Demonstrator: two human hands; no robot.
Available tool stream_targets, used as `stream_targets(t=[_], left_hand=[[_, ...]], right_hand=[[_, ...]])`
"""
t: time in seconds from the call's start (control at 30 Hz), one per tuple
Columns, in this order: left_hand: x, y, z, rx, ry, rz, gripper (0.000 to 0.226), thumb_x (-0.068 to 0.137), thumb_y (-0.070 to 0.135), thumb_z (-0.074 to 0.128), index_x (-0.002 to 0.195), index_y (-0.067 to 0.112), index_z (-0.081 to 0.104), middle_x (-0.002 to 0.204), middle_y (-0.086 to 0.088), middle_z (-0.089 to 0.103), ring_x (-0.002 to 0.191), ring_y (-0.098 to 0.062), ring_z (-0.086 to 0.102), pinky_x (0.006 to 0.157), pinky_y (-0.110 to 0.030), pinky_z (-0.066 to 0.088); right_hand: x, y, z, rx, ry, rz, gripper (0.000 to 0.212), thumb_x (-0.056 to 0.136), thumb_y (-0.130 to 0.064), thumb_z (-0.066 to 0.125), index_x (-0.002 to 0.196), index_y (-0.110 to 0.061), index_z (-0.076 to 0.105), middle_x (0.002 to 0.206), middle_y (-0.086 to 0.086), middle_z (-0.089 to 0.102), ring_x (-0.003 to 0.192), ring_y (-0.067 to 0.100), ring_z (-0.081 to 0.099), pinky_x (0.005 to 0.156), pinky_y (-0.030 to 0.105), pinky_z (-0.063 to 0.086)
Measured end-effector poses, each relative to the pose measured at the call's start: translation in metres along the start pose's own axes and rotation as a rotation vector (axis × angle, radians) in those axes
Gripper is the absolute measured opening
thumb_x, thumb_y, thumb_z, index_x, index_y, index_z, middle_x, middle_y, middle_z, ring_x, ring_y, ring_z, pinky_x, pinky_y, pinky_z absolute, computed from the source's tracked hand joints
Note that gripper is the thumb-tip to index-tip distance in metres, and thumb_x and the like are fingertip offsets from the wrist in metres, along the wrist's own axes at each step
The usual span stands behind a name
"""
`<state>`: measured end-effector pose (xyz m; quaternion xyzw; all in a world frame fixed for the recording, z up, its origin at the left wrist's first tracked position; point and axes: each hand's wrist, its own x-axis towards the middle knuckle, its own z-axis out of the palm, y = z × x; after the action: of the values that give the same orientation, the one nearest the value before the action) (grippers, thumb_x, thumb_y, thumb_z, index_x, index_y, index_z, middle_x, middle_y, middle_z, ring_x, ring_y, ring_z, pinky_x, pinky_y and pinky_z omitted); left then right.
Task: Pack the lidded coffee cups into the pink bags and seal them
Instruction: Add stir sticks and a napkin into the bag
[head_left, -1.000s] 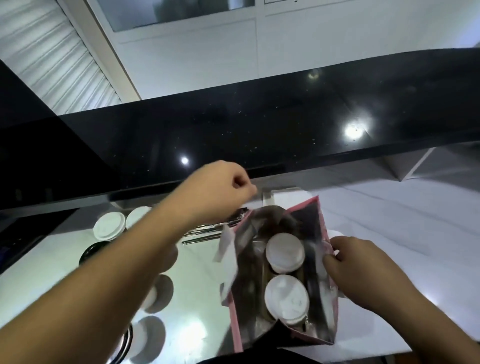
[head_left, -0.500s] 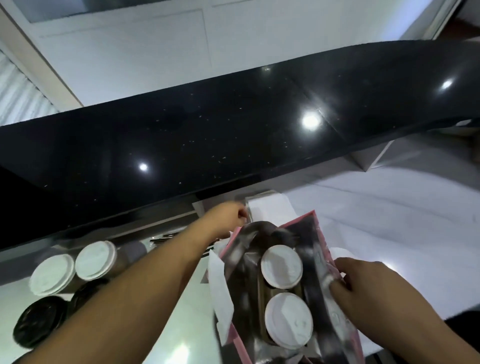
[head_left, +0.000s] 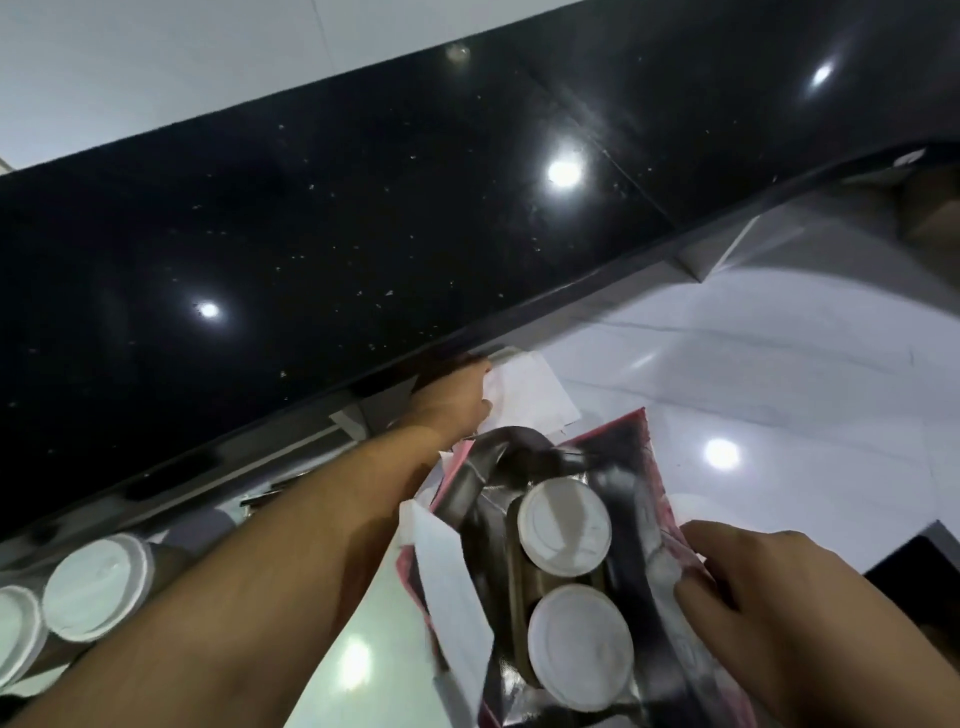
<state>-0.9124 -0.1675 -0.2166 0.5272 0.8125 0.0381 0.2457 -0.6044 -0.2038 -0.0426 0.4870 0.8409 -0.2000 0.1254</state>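
An open pink bag (head_left: 647, 447) with a silvery lining stands on the counter in front of me. Two white-lidded coffee cups sit inside it, one behind (head_left: 566, 526) and one in front (head_left: 579, 644). My right hand (head_left: 769, 608) grips the bag's right rim. My left hand (head_left: 457, 395) is stretched out beyond the bag, under the black ledge, touching a stack of white paper sheets (head_left: 530, 389); its fingers are mostly hidden. More white-lidded cups (head_left: 96, 587) stand at the far left.
A glossy black raised ledge (head_left: 363, 234) overhangs the back of the white counter (head_left: 779, 374). A white paper strip (head_left: 452, 587) hangs off the bag's left side. A dark object (head_left: 930, 577) sits at the right edge.
My left hand has moved away from the bag's top, forward to the white paper under the ledge. The view has shifted right; my right hand stays on the bag's rim.
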Motion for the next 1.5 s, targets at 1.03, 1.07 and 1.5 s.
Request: stream_targets(t=[1.03, 1.07, 1.5], left_hand=[[-0.026, 0.001, -0.008, -0.057, 0.195, 0.183, 0.013, 0.097, 0.015, 0.06, 0.107, 0.017, 0.067, 0.099, -0.003, 0.076, 0.085, -0.025, 0.069, 0.073, -0.031, 0.055], [-0.027, 0.001, -0.009, -0.091, 0.19, 0.178, 0.015, 0.097, 0.016, 0.061, 0.11, 0.018, 0.068, 0.102, -0.003, 0.076, 0.088, -0.026, 0.07, 0.076, -0.033, 0.056], [-0.12, 0.0, -0.041, -0.289, 0.317, -0.008, 0.016, 0.102, 0.024, 0.064, 0.114, 0.028, 0.073, 0.109, 0.008, 0.074, 0.098, -0.012, 0.067, 0.083, -0.023, 0.056]], right_hand=[[-0.001, 0.003, -0.002, 0.055, 0.008, -0.029, 0.029, 0.091, -0.042, 0.042, 0.073, -0.02, 0.039, 0.061, 0.003, 0.052, 0.057, 0.017, 0.048, 0.053, 0.03, 0.04], [-0.001, 0.004, -0.002, 0.063, 0.002, -0.036, 0.029, 0.092, -0.041, 0.043, 0.072, -0.02, 0.04, 0.06, 0.003, 0.051, 0.056, 0.018, 0.047, 0.052, 0.03, 0.039], [0.0, 0.012, 0.004, 0.018, 0.043, -0.166, 0.026, 0.091, -0.039, 0.043, 0.074, -0.019, 0.044, 0.06, 0.002, 0.056, 0.058, 0.017, 0.056, 0.058, 0.037, 0.05]])
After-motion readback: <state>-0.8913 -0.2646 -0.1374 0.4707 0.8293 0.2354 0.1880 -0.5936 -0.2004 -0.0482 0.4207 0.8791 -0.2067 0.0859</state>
